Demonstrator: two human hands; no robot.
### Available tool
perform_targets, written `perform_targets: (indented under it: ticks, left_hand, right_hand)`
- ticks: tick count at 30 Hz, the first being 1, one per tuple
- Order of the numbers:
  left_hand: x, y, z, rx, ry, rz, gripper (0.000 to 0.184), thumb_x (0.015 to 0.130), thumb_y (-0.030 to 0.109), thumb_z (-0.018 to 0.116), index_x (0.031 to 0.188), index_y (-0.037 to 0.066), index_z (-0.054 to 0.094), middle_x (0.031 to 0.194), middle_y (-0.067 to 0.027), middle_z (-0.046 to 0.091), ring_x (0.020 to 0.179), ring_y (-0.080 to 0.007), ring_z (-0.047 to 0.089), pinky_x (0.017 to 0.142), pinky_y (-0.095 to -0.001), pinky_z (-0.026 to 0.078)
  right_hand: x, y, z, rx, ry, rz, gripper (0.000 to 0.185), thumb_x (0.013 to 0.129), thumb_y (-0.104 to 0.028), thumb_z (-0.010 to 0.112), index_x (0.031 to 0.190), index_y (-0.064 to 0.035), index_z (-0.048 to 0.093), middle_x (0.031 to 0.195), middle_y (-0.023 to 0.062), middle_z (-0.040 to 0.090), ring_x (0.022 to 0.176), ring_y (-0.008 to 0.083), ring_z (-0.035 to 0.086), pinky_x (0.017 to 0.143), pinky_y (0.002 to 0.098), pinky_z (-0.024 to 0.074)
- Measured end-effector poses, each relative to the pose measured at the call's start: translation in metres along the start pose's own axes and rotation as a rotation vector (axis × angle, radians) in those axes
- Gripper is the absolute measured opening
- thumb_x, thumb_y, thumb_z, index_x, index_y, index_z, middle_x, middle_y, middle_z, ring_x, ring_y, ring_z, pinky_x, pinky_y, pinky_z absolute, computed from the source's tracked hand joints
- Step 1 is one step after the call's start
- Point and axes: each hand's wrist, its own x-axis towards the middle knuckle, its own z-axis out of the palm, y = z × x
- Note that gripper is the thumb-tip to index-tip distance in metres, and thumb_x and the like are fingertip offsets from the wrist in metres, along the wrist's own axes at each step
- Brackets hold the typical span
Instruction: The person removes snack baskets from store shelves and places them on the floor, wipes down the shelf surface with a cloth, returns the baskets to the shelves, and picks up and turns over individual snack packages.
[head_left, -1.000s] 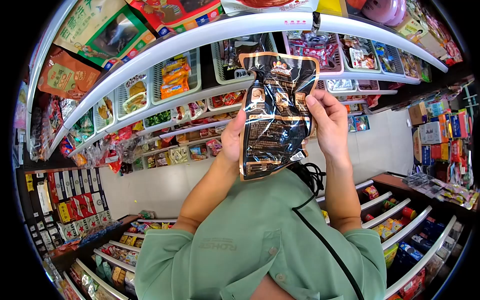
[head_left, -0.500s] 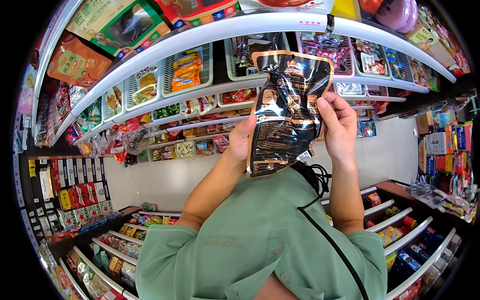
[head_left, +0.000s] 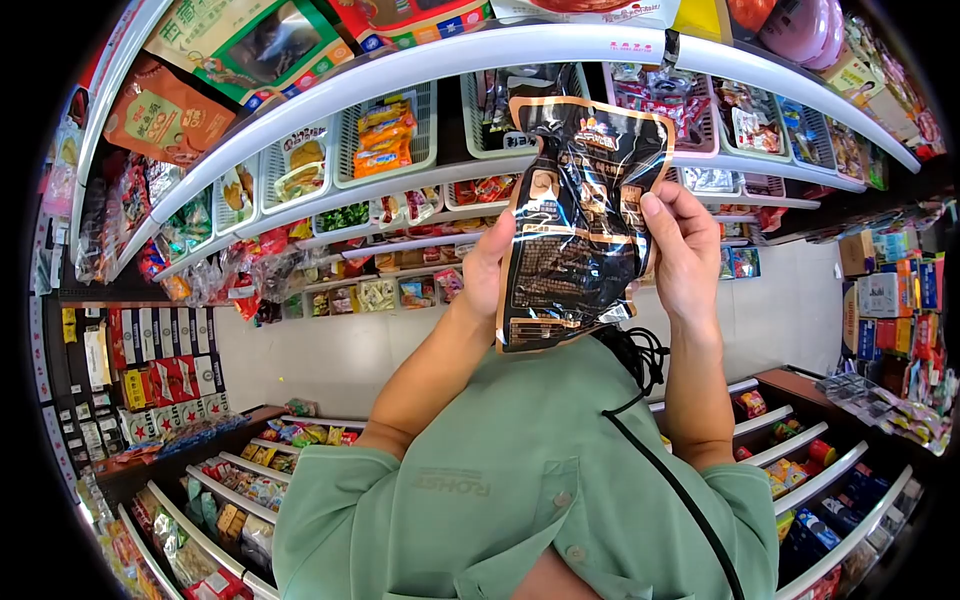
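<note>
A shiny black snack pouch (head_left: 580,235) with orange-gold edges and printed text is held up in front of the green shirt. My left hand (head_left: 488,268) grips its left edge, with the fingers hidden behind the pouch. On the right edge, my right hand (head_left: 683,245) pinches the pouch between thumb and curled fingers. The pouch stands upright, slightly creased, and its top overlaps the baskets on the shelf behind. A black cord (head_left: 680,490) runs down the shirt from a tangled bundle below the pouch.
Ahead, a curved white shelf edge (head_left: 420,65) fronts baskets of snacks, including orange packets (head_left: 384,137). Lower shelves (head_left: 215,510) flank the body at both sides. Boxes (head_left: 175,380) stand at the far left, and stacked goods (head_left: 890,300) at the right.
The shelves and surroundings have shifted right in view, and the pouch and both hands appear slightly farther right. Both hands keep their hold on the pouch.
</note>
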Motion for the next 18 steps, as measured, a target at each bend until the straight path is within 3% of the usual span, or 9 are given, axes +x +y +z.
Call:
perform_targets:
  ticks: [4,6,11,13,15,18]
  left_hand:
    - [-0.001,0.000,0.001,-0.043,0.019,-0.013,0.065,0.090,0.044,0.044,0.136,0.002,0.026,0.128,-0.0216,0.046,0.112,-0.0327,0.052,0.093,-0.0469,0.045]
    - [-0.002,0.000,0.000,-0.074,0.014,-0.038,0.063,0.091,0.043,0.044,0.137,0.004,0.026,0.128,-0.0210,0.046,0.112,-0.0324,0.052,0.093,-0.0471,0.045]
    - [-0.003,0.000,0.000,-0.053,0.102,-0.004,0.058,0.093,0.039,0.042,0.139,0.009,0.023,0.129,-0.0191,0.045,0.112,-0.0311,0.052,0.091,-0.0464,0.047]
    - [-0.002,0.000,-0.001,-0.065,0.115,0.009,0.057,0.093,0.039,0.040,0.138,0.007,0.025,0.128,-0.0193,0.046,0.111,-0.0314,0.053,0.090,-0.0468,0.047]
    - [0.000,0.000,0.000,-0.077,0.125,0.022,0.056,0.093,0.039,0.039,0.137,0.006,0.027,0.127,-0.0196,0.047,0.110,-0.0317,0.054,0.090,-0.0471,0.047]
    - [0.006,0.003,-0.003,-0.149,0.107,0.000,0.055,0.093,0.041,0.035,0.131,0.001,0.037,0.121,-0.0204,0.053,0.105,-0.0331,0.057,0.088,-0.0485,0.048]
  right_hand:
    - [0.000,0.001,0.000,0.005,0.004,0.000,0.017,0.091,-0.008,0.053,0.102,0.0038,0.057,0.091,0.0062,0.064,0.077,0.0065,0.059,0.069,0.0187,0.0476]
    - [0.000,0.001,0.002,0.011,0.019,0.008,0.016,0.091,-0.009,0.055,0.102,0.0025,0.058,0.087,0.0019,0.063,0.073,0.0022,0.055,0.064,0.0155,0.0428]
    - [0.000,0.000,0.000,0.010,-0.002,0.020,0.015,0.091,-0.009,0.053,0.100,0.0026,0.058,0.088,0.0037,0.064,0.073,0.0036,0.056,0.065,0.0170,0.0452]
    - [0.000,0.001,0.000,0.017,-0.011,0.020,0.015,0.091,-0.009,0.052,0.100,0.0029,0.057,0.089,0.0054,0.064,0.075,0.0053,0.058,0.067,0.0185,0.0476]
    - [0.000,0.003,0.001,-0.010,0.005,0.025,0.016,0.091,-0.009,0.055,0.101,0.0028,0.056,0.084,0.0022,0.062,0.070,0.0027,0.054,0.062,0.0162,0.0425]
    - [0.002,0.017,-0.003,-0.267,0.116,-0.029,0.030,0.089,-0.016,0.058,0.110,0.0032,0.050,0.089,0.0044,0.060,0.077,0.0052,0.053,0.064,0.0184,0.0421]
